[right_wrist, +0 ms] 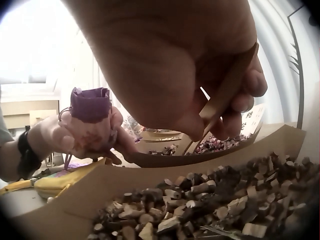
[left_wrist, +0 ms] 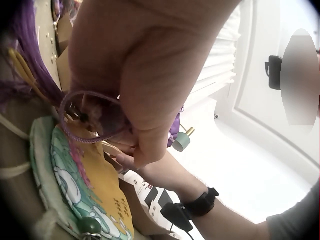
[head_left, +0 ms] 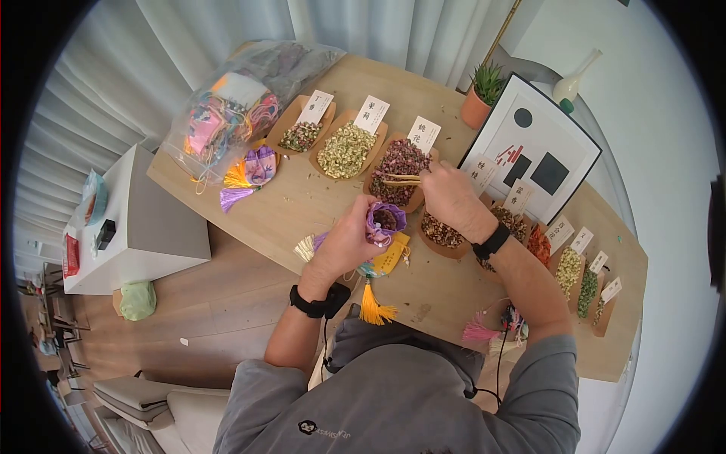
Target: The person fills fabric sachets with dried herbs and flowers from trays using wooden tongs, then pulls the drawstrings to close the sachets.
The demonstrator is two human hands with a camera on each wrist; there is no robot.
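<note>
My left hand (head_left: 344, 240) grips a small purple drawstring pouch (head_left: 384, 217) with its mouth facing up; dark dried bits show inside. In the right wrist view the pouch (right_wrist: 91, 106) stands upright, purple at the collar and pale with a print below. My right hand (head_left: 455, 198) pinches wooden tweezers (head_left: 401, 180), whose tips reach into a paper tray of dried pink flower buds (head_left: 402, 157). What the tips grasp is hidden among the buds. Below the left hand lie a yellow pouch (head_left: 392, 254) and an orange tassel (head_left: 373, 304).
Trays of clove-like buds (head_left: 300, 136), pale flowers (head_left: 346, 150) and chopped twigs (right_wrist: 200, 200) line the table, each with a card. A plastic bag of pouches (head_left: 234, 121) lies at the far left. Behind the right arm stand a framed picture (head_left: 529, 144) and a potted plant (head_left: 476, 106).
</note>
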